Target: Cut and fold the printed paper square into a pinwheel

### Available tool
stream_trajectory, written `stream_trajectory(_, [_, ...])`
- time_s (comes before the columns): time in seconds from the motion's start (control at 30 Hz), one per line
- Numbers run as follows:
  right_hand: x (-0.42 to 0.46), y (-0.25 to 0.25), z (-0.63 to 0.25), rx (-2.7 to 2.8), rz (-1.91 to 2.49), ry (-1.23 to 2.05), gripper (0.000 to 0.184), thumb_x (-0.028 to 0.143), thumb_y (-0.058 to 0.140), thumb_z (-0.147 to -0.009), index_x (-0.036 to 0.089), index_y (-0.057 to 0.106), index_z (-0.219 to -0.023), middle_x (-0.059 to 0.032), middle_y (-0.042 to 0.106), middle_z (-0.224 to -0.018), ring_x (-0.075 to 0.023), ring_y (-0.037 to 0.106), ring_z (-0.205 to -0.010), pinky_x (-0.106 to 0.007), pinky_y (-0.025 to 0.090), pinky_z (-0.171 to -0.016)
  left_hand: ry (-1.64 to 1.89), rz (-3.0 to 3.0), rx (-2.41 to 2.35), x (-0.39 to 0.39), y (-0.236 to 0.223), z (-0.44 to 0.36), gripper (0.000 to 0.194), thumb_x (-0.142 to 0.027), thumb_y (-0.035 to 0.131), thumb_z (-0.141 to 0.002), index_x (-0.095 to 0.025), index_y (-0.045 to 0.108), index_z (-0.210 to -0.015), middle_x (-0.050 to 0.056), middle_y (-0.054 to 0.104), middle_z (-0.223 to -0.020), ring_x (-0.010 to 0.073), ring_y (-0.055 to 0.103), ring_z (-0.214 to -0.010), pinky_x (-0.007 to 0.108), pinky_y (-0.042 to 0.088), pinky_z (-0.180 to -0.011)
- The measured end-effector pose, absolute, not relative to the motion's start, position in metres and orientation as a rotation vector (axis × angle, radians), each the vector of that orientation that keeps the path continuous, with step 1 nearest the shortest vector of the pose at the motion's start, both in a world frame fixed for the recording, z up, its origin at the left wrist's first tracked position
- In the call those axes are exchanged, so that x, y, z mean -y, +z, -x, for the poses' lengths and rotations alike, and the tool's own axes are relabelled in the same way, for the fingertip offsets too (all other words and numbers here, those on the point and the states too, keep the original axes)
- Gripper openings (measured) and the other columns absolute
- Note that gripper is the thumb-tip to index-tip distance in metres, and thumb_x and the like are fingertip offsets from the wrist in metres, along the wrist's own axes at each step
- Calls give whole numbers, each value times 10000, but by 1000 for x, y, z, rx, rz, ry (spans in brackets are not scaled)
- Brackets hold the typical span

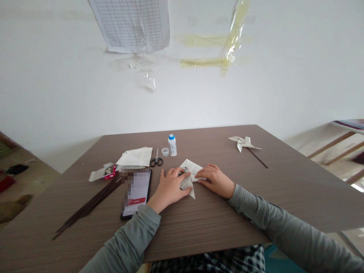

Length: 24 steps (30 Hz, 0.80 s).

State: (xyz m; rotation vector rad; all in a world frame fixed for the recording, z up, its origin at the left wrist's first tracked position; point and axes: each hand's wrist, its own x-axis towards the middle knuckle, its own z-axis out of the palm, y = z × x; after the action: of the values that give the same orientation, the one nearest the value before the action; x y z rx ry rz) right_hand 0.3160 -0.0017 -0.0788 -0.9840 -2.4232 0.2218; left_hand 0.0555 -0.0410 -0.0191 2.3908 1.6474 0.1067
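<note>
Paper (193,169), printed and folded into pointed flaps, lies mid-tabletop, well apart from both the near and far edges, under the two hands. The left hand (171,185) has its grip partly open, thumb and fingers spread over the flaps; whether it pinches or only presses, I cannot tell. The right hand (217,180) has thumb and fingers close together at the right flap; its pinch is hidden too. Likely trouble: uneven pressure could shift the layers and skew a crease, or a lifted finger could let a flap spring up. Pulling the hands apart might tear a corner. Toward the far edge, a bottle (172,147) stands upright beside a small cup (165,152); a careless forward reach could tip it.
</note>
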Motion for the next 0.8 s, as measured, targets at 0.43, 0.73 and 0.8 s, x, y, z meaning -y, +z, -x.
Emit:
stream_trajectory(0.43, [2, -79, -315, 2436, 996, 233, 240, 242, 710, -1160, 307, 905, -1283, -96, 923, -1281, -314, 854, -1229, -595, 548, -1302, 168, -2407, -1626, 46, -18, -56, 530, -350, 803, -1102, -357, 761, -1631, 133, 677, -1732, 437, 556, -1666, 902, 205, -1433])
stream_trajectory(0.73, [5, -74, -314, 2421, 982, 200, 255, 247, 702, -1152, 352, 916, -1242, -87, 932, -1251, -308, 868, -1197, -549, 592, -1255, 149, -2413, -1626, 46, -17, -57, 516, -364, 807, -1093, -346, 779, -1608, 145, 667, -1732, 461, 553, -1664, 940, 208, -1407])
stream_trajectory(0.8, [6, -72, -314, 2420, 990, 202, 267, 267, 687, -1156, 377, 919, -1229, -80, 933, -1242, -314, 870, -1193, -547, 607, -1240, 158, -2400, -1635, 46, -18, -57, 535, -351, 813, -1084, -343, 764, -1617, 142, 671, -1726, 457, 554, -1665, 941, 207, -1407])
